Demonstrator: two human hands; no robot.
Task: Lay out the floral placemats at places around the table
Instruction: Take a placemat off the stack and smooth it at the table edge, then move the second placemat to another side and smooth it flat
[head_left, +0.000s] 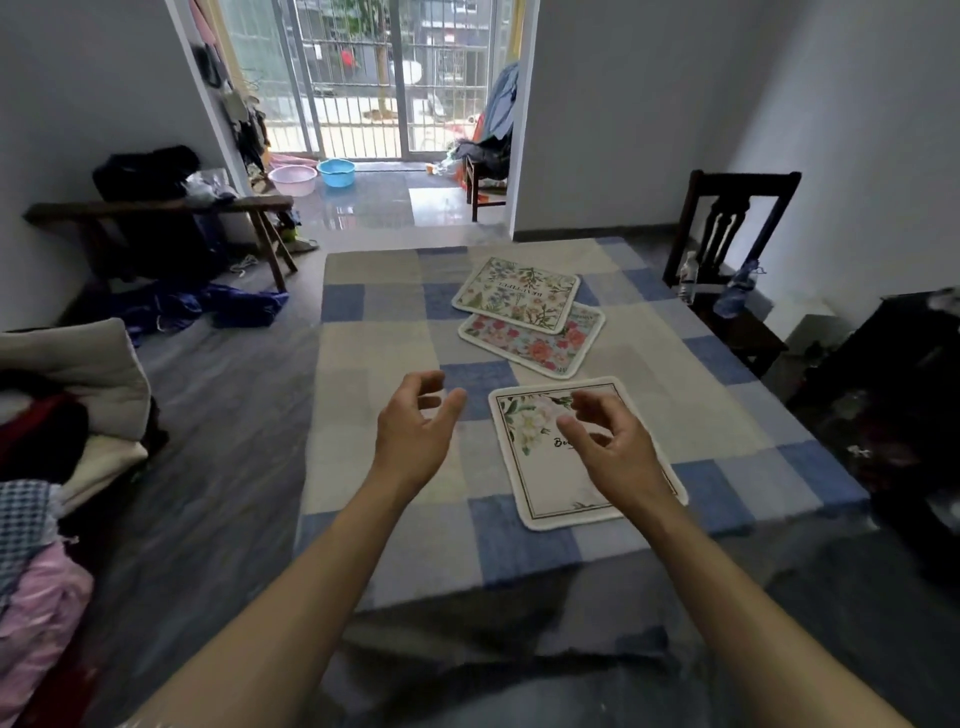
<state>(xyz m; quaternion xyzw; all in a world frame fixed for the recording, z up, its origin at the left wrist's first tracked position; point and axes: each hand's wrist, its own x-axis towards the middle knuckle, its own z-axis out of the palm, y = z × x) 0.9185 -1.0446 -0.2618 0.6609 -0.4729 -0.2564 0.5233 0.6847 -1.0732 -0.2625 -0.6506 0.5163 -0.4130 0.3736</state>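
Note:
Three floral placemats lie on the blue-and-cream checked tablecloth (374, 332). A white placemat (545, 483) with a thin dark border and pale flowers lies flat near the front edge. Farther back, a cream placemat (517, 293) with small blue and orange flowers overlaps a second placemat (540, 345) with red and pink roses. My right hand (608, 447) hovers over the white placemat, fingers loosely curled, holding nothing. To its left, my left hand (415, 431) hangs above the bare cloth, also loosely curled and empty.
A dark wooden chair (727, 239) with plastic bottles (687, 280) on its seat stands at the table's far right. Piled laundry (47, 499) fills the left edge. A wooden bench (156, 218) sits at far left, basins (335, 172) by the balcony door.

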